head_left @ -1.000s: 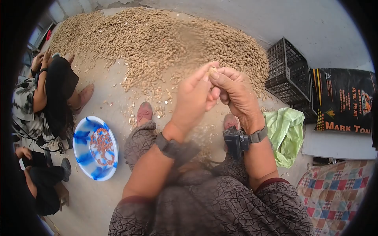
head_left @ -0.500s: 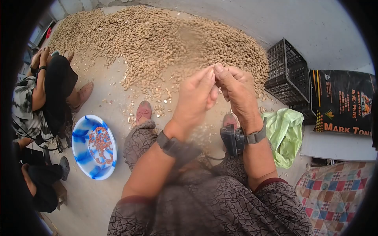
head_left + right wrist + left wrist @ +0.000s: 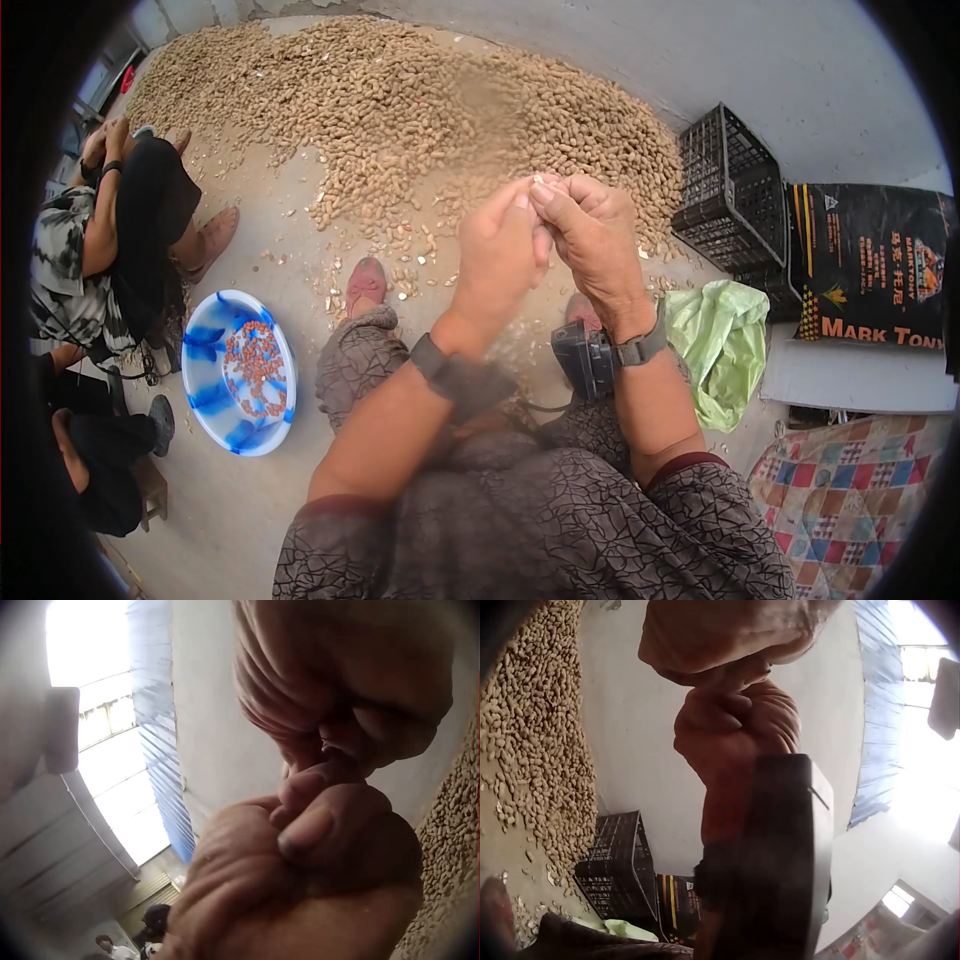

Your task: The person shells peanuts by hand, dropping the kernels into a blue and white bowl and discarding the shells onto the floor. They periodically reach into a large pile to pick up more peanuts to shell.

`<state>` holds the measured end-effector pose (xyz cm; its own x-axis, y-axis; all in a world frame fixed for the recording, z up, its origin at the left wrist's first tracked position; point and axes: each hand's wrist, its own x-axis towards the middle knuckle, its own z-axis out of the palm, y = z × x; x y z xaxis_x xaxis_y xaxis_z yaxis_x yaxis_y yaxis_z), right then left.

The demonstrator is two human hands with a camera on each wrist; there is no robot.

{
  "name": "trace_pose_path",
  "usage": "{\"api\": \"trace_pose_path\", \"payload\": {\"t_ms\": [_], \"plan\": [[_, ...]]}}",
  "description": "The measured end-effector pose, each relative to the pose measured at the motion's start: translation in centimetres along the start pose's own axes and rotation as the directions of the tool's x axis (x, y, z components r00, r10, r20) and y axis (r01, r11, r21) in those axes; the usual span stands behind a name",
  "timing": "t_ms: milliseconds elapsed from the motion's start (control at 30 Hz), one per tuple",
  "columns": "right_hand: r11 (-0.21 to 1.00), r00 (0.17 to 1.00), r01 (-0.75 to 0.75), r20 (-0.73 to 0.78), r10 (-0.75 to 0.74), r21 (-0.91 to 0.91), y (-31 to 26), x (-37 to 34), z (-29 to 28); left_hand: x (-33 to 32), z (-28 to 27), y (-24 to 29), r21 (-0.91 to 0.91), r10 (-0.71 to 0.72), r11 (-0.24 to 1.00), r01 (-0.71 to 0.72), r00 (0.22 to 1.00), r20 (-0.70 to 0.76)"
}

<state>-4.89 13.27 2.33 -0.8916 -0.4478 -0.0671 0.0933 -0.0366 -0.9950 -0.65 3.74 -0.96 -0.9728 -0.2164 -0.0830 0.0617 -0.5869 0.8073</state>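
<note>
Both hands meet fingertip to fingertip in front of the peanut pile [image 3: 400, 110]. My left hand [image 3: 497, 245] has its fingers curled, with the thumb against the tip of the index finger. Opposite it, my right hand [image 3: 603, 235] bends its thumb and index finger inward. Between the fingertips a small pale bit of a peanut [image 3: 538, 180] shows; the fingers hide most of it. In the right wrist view the fingers of both hands press close together, covering the peanut.
A blue-and-white basin [image 3: 200, 405] holding red peanut kernels [image 3: 258, 365] stands at the left. At the right are a black crate [image 3: 728, 190], a green plastic bag [image 3: 718, 350] and a black printed sack [image 3: 870, 265]. Two other people sit at the left.
The hands have moved slightly down while staying together. The pale peanut shell seen plainly at the fingertips a second ago is now mostly hidden.
</note>
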Motion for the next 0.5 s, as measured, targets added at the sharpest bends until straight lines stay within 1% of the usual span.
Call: {"api": "trace_pose_path", "payload": {"t_ms": [67, 133, 167, 233, 267, 333, 467, 500], "plan": [[0.999, 1.0, -0.013, 0.006, 0.013, -0.032, -0.4, 0.0, 0.2, 0.2, -0.1, 0.2, -0.008, -0.002, 1.0, 0.002, 1.0, -0.012], [0.999, 0.998, 0.043, -0.038, -0.043, -0.009, -0.4, -0.1, 0.5, 0.4, -0.3, 0.1, -0.067, -0.042, 0.997, 0.038, 0.997, -0.057], [0.999, 0.998, 0.042, -0.036, -0.042, -0.007, -0.2, -0.3, 0.7, 0.3, -0.3, 0.2, -0.066, -0.042, 0.997, 0.038, 0.997, -0.059], [0.996, 0.996, 0.037, -0.082, -0.03, 0.079, 0.0, -0.4, 0.9, 0.3, -0.3, 0.8, -0.114, -0.049, 0.992, 0.049, 0.999, 0.007], [0.996, 0.996, 0.039, -0.083, -0.033, 0.079, -0.1, -0.3, 0.8, 0.3, -0.4, 0.8, -0.114, -0.047, 0.992, 0.048, 0.999, 0.009], [0.998, 0.998, 0.043, -0.055, -0.04, 0.05, -0.4, -0.3, 0.4, 0.4, -0.7, 0.9, -0.223, -0.125, 0.965, 0.137, 0.99, 0.066], [0.995, 0.999, 0.027, -0.022, -0.025, 0.097, -0.7, -0.5, 0.0, 0.7, -1.0, 0.7, -0.264, -0.176, 0.947, 0.183, 0.983, 0.048], [0.996, 0.998, 0.054, -0.035, -0.052, 0.075, -0.4, -0.5, -0.1, 0.8, -1.1, 0.6, -0.223, -0.159, 0.96, 0.166, 0.986, 0.05]]}}
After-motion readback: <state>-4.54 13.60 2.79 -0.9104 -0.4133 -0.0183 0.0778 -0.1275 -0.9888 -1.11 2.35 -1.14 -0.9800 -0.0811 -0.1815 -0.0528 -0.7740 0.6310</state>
